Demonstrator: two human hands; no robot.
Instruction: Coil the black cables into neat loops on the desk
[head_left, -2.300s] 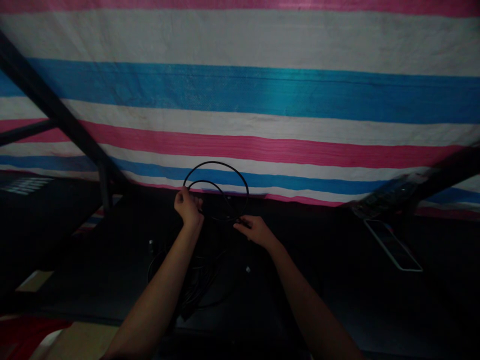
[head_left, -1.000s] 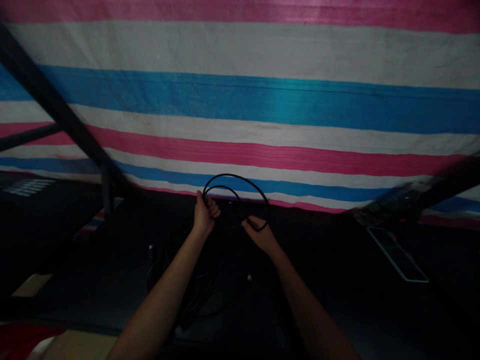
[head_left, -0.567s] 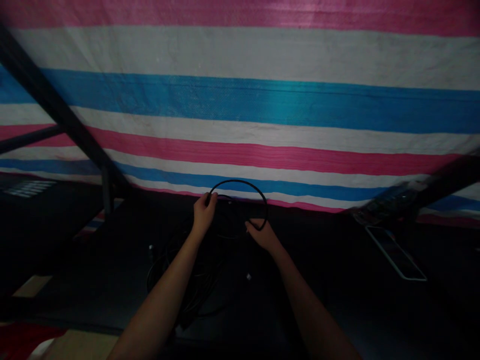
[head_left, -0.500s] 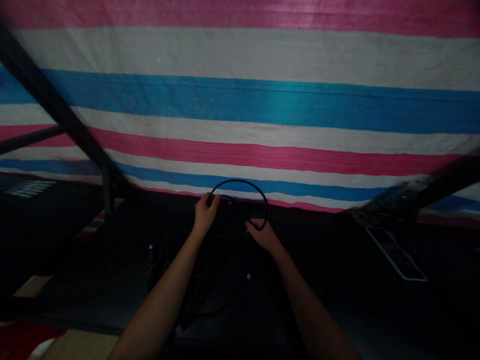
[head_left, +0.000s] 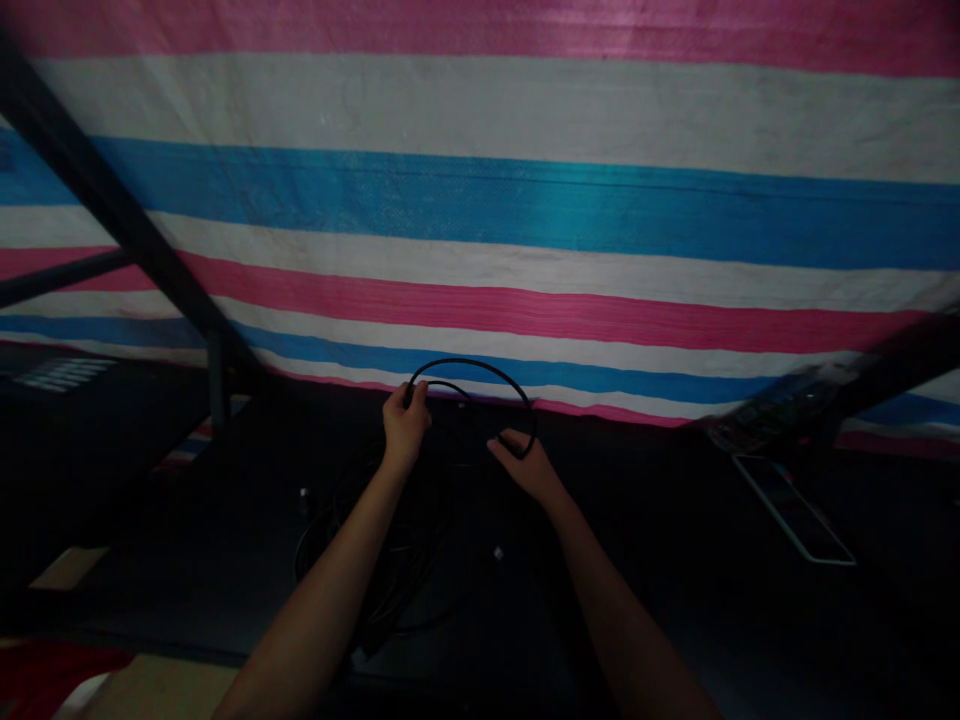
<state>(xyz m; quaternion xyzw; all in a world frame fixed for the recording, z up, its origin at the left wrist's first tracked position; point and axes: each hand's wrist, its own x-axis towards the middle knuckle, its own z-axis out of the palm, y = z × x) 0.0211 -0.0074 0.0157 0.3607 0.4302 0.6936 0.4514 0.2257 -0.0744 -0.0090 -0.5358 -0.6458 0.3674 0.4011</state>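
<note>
A black cable (head_left: pixel 480 365) arches in a loop between my two hands, above a dark tabletop (head_left: pixel 247 540). My left hand (head_left: pixel 406 420) pinches the loop at its left side, fingers closed around it. At the lower right of the loop, my right hand (head_left: pixel 523 460) is closed on the same cable. A tangled heap of black cable (head_left: pixel 405 570) lies on the table beneath and beside my left forearm; part of it is hidden by the arm and the dim light. Small pale cable ends (head_left: pixel 498 553) show near the heap.
A striped tarpaulin (head_left: pixel 480 205) hangs behind the table. To the right lies a phone-like flat thing with a pale rim (head_left: pixel 795 510), beside a clear plastic bag (head_left: pixel 784 405). Dark metal bars (head_left: pixel 142 245) slant at the left. Red cloth (head_left: pixel 52 670) shows at lower left.
My left hand has shifted slightly left with the cable, and the loop has become a little wider and flatter. My right hand has barely moved.
</note>
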